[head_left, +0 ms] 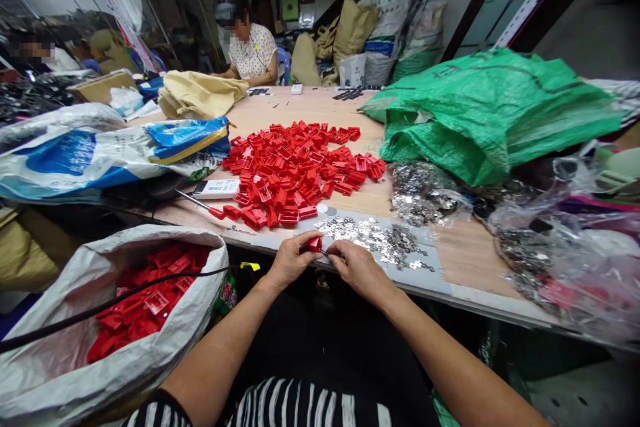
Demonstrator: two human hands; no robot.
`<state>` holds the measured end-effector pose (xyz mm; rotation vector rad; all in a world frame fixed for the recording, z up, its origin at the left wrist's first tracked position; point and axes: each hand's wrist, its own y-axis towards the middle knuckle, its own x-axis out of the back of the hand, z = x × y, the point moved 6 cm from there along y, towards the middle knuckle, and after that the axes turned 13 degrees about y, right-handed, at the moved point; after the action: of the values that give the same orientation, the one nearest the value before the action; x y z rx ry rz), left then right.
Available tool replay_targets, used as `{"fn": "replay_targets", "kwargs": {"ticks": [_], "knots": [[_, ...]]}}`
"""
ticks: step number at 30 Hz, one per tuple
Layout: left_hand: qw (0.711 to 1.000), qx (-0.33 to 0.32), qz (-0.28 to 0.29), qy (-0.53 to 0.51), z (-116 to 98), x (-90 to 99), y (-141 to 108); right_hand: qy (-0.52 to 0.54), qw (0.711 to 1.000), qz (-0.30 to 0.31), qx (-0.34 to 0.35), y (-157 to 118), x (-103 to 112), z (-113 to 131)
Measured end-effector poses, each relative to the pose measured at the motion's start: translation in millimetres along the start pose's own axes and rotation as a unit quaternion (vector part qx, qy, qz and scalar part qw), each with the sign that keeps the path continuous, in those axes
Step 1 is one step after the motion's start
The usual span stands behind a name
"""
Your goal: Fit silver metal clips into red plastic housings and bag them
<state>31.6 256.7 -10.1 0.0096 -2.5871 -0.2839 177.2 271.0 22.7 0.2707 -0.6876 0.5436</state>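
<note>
My left hand point(295, 259) is closed around a small red plastic part point(315, 244) at the near edge of the table. Close beside it, my right hand point(359, 268) pinches something small and thin against the part's right side; the fingers mostly hide it. Just beyond both hands lies a spread of small flat silver metal pieces point(365, 235) on a grey sheet. A large heap of red plastic parts point(295, 170) like the held one covers the middle of the table.
At lower left, an open white sack point(200, 240) holds more red parts, with a black cord point(125, 297) across it. A screwdriver point(203, 205) and white box point(216, 189) lie left of the heap. A green sack point(500, 113) and clear bags point(575, 247) are right. Another person point(253, 53) sits opposite.
</note>
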Motion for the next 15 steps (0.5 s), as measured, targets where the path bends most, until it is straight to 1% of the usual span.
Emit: {"fn": "replay_targets", "kwargs": {"ticks": [8, 12, 15], "knots": [[1.000, 0.001, -0.014, 0.005, -2.8, 1.1, -1.0, -0.015, 1.000, 0.002, 0.002, 0.4, -0.8, -2.0], [0.999, 0.004, -0.031, 0.017, -4.0, 0.0, -1.3, -0.058, 0.998, 0.010, 0.000, 0.6, -6.3, 3.9], [0.999, 0.019, -0.036, 0.019, -4.5, -1.1, -0.2, -0.085, 0.996, -0.001, -0.016, 0.1, -10.1, 5.6]]}}
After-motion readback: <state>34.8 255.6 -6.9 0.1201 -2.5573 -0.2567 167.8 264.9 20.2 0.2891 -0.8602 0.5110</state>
